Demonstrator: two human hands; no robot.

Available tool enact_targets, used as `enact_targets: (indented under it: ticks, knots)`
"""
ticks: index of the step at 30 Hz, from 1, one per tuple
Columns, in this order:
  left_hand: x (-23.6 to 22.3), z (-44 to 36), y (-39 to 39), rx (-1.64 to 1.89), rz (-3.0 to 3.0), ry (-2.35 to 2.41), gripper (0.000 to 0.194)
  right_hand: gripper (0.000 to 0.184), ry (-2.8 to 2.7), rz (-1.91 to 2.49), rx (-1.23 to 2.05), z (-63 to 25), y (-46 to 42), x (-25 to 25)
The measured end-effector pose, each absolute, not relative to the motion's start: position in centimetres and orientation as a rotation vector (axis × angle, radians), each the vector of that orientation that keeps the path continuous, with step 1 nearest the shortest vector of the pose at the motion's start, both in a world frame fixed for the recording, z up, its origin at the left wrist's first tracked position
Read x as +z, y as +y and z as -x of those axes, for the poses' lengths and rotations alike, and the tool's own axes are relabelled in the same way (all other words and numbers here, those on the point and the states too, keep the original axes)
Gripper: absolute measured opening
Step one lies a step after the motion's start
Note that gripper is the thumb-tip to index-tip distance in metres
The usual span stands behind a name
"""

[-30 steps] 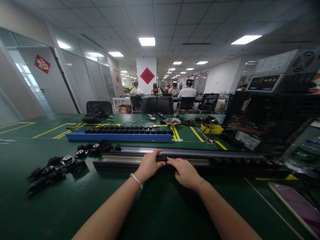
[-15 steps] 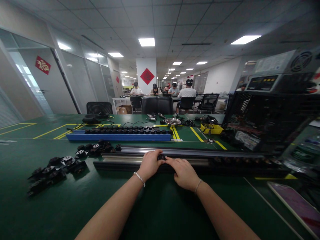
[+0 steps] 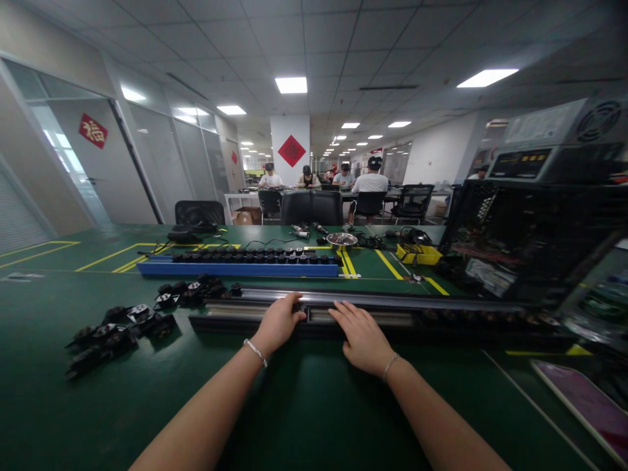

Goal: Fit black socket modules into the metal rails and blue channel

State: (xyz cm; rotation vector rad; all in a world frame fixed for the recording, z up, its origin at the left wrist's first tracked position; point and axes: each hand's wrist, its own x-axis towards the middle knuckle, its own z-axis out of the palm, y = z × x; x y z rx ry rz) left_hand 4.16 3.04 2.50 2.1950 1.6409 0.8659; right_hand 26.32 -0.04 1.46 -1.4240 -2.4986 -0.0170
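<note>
A long metal rail with a dark front edge point(image 3: 220, 324) lies across the green table before me. My left hand point(image 3: 279, 324) is closed over it, thumb and fingers around a small black part point(image 3: 305, 311) that is mostly hidden. To the right, my right hand point(image 3: 362, 335) lies over the same rail, its fingers stretched out and holding nothing. A bare stretch of rail shows between the two hands. Several dark parts point(image 3: 475, 316) sit along the rail's right end. Directly behind runs a second silver rail point(image 3: 318, 298).
Loose black parts point(image 3: 140, 317) lie in a group at left. Farther back are a blue rail point(image 3: 235, 269) carrying black parts, a metal bowl point(image 3: 342, 240) and a yellow tray point(image 3: 418, 256). An open computer case point(image 3: 534, 235) stands right, a phone point(image 3: 583, 402) nearer. People sit beyond.
My left hand has slid left along the rail with the black part. My right hand has stayed near its place, its fingers now lifted off the part and spread. The view has shifted slightly.
</note>
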Motion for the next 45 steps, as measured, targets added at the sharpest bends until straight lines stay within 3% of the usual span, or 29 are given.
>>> enact_targets:
  ticks: [45]
  knots:
    - [3.2, 7.8, 3.0, 0.727, -2.098, 1.977, 0.04, 0.057, -2.525, 1.374, -0.029, -26.5, 0.2, 1.4]
